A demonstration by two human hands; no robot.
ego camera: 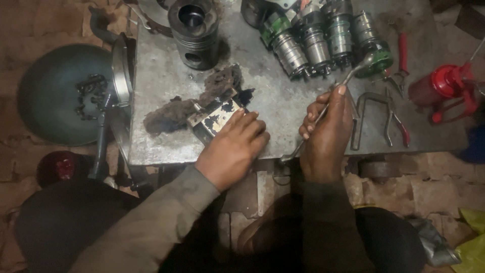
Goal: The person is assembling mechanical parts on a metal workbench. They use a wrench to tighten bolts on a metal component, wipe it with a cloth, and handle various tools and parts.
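My left hand (233, 146) lies flat over a small oily metal block part (214, 119) near the front edge of the steel worktable (161, 76), holding it down. My right hand (327, 134) is closed around the handle of a long metal wrench (348, 78). The wrench slants from the table's front edge up toward a row of cylindrical metal parts with green bodies (323, 38). A dirty dark rag (202, 98) lies just behind the block.
A big grey piston (194, 33) stands at the table's back. Red-handled pliers (396, 124), a metal clamp (369, 108) and a red oil can (447, 86) lie at the right. A dark round pan with chain pieces (65, 93) sits on the floor left.
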